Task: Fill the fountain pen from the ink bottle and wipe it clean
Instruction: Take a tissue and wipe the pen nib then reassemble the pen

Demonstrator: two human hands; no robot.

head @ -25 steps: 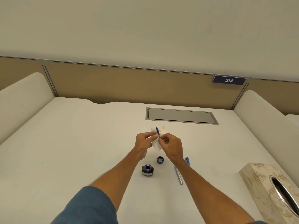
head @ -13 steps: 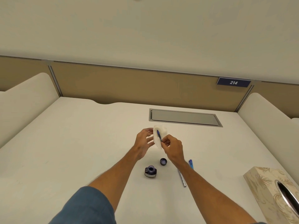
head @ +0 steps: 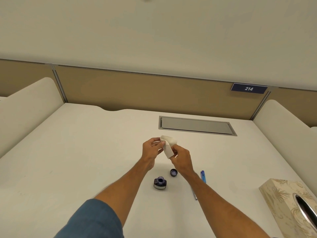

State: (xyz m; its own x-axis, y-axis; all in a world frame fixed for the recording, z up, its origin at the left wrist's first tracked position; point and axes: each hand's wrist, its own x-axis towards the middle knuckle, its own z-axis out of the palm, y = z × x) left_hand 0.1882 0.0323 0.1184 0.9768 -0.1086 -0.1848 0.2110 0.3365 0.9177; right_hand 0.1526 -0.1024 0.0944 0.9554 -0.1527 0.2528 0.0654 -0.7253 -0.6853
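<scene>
A folded white tissue (head: 168, 146) is held up over the middle of the desk between my left hand (head: 152, 148) and my right hand (head: 181, 158). The tissue is wrapped over the pen part in my right hand, so that part is hidden now. Nearer to me the open ink bottle (head: 160, 182) stands on the desk, with its dark cap (head: 173, 172) lying upside down just right of it. A blue pen piece (head: 203, 176) and a silver pen piece (head: 195, 194) lie beside my right forearm.
A patterned tissue box (head: 281, 208) sits at the right front corner. A grey metal cable hatch (head: 197, 125) is set into the desk behind my hands. Cream side panels and a tan partition with a "214" sign (head: 248, 88) enclose the desk.
The blue pen tip that showed against the tissue is now covered by it. Both hands have stayed close together over the same spot.
</scene>
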